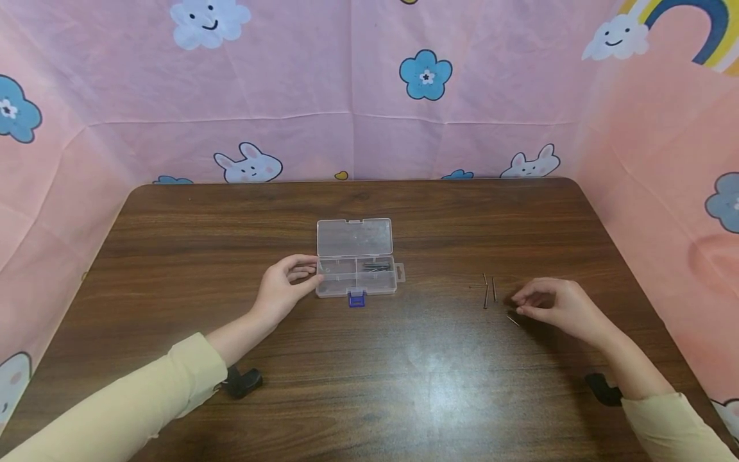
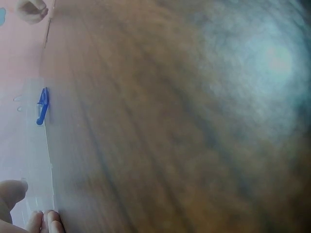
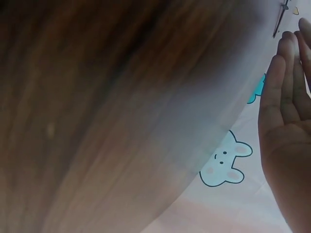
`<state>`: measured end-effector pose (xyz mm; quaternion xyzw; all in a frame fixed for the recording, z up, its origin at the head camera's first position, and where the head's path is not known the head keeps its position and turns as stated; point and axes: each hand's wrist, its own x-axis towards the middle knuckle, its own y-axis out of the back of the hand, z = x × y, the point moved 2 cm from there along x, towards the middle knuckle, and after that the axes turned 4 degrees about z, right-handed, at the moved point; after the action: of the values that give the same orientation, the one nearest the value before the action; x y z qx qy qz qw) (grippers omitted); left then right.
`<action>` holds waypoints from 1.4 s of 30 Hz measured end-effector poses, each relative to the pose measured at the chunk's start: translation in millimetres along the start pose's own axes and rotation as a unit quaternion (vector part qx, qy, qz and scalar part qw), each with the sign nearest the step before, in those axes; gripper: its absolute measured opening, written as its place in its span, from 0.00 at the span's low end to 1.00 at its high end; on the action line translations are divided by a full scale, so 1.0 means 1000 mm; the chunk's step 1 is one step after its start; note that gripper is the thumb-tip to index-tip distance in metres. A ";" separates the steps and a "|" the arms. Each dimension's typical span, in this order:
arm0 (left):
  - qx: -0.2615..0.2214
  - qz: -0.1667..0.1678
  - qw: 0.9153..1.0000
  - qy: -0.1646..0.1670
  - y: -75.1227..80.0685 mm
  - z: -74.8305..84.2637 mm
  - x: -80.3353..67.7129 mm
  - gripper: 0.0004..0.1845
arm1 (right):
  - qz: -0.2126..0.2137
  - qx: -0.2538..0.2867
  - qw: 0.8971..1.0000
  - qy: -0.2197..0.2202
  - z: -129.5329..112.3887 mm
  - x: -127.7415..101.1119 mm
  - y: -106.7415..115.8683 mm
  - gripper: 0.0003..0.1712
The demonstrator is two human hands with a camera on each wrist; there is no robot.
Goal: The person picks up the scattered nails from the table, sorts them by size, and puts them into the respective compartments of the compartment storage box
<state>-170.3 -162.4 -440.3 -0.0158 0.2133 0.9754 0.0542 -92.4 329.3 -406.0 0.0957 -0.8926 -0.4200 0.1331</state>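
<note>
On the dark wooden bench (image 1: 369,378), the left hand (image 1: 287,283) is gripping the left edge of the open clear plastic compartment box (image 1: 356,265), while the right hand (image 1: 559,308), well apart across bare wood, is pinching a thin metal pin (image 1: 512,319) beside the loose pins (image 1: 488,289).

I see a dark wood-grain table (image 1: 369,385) with rounded far corners and a pale glare patch on its near middle. A pink cloth (image 1: 288,83) stands round it on three sides, printed with blue flowers (image 1: 425,75), white clouds (image 1: 209,22), bunnies (image 1: 248,165) and a rainbow (image 1: 695,22) at top right. In my right wrist view, one bunny (image 3: 226,160) shows beyond the table edge.
</note>
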 end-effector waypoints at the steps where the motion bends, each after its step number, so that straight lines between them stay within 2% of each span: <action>1: 0.000 0.000 1.000 0.000 0.000 0.000 0.000 0.22 | 0.001 0.001 1.000 0.002 0.000 0.000 0.000 0.13; 18: 0.001 0.004 1.000 -0.001 0.001 -0.002 0.000 0.22 | 0.025 -0.001 0.999 0.033 0.006 0.017 -0.007 0.17; 25: 0.001 0.005 1.000 -0.003 0.001 -0.003 0.000 0.21 | 0.006 0.040 0.999 0.009 0.009 0.025 -0.009 0.16; 29: 0.001 0.005 1.000 0.000 0.001 -0.002 0.000 0.21 | -0.005 0.043 0.999 -0.001 0.010 0.028 -0.010 0.15; 37: 0.006 0.004 1.000 0.004 -0.001 -0.001 0.001 0.22 | -0.030 0.065 0.997 0.010 0.009 0.035 -0.013 0.15; 42: 0.006 0.004 1.000 0.004 -0.001 -0.001 0.001 0.22 | -0.014 0.037 0.999 0.037 0.009 0.039 -0.014 0.17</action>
<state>-171.3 -161.7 -442.2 -0.0181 0.2194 0.9742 0.0499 -131.1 316.0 -416.3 0.1285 -0.9005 -0.3846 0.1569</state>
